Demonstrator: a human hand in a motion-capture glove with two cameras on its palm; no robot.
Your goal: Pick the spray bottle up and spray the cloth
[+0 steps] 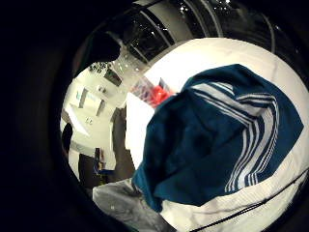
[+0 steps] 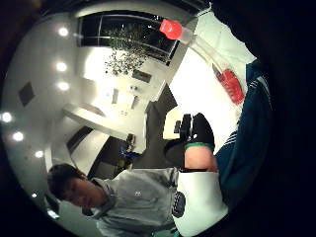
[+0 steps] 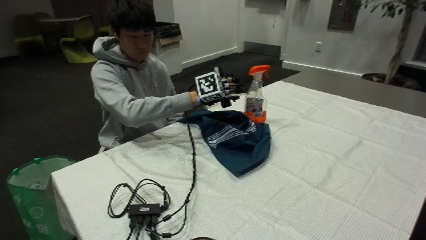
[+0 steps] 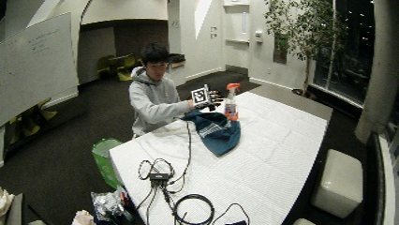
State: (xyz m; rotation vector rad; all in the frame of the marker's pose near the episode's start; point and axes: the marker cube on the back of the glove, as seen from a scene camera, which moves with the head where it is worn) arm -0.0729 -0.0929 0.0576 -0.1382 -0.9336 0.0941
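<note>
- The gloved right hand (image 3: 223, 92) is raised above the table (image 3: 346, 165), forearm reaching out from the person's grey sleeve, just beside the spray bottle (image 3: 255, 95) and apart from it.
- Its fingers (image 3: 231, 89) look relaxed and spread toward the bottle, grasping nothing.
- The spray bottle stands upright on the white table cover, orange trigger head on top, at the far edge of the cloth (image 3: 234, 136).
- The cloth, dark blue with white stripes, lies crumpled on the table in front of the person.
- The thumb side palm view shows what the outside view cannot: the bottle (image 2: 207, 54) seen lengthwise, red cap and reddish label, with a gloved fingertip (image 2: 200, 129) clear of it.
- The little finger side palm view is filled by the striped cloth (image 1: 217, 140) below the palm.
</note>
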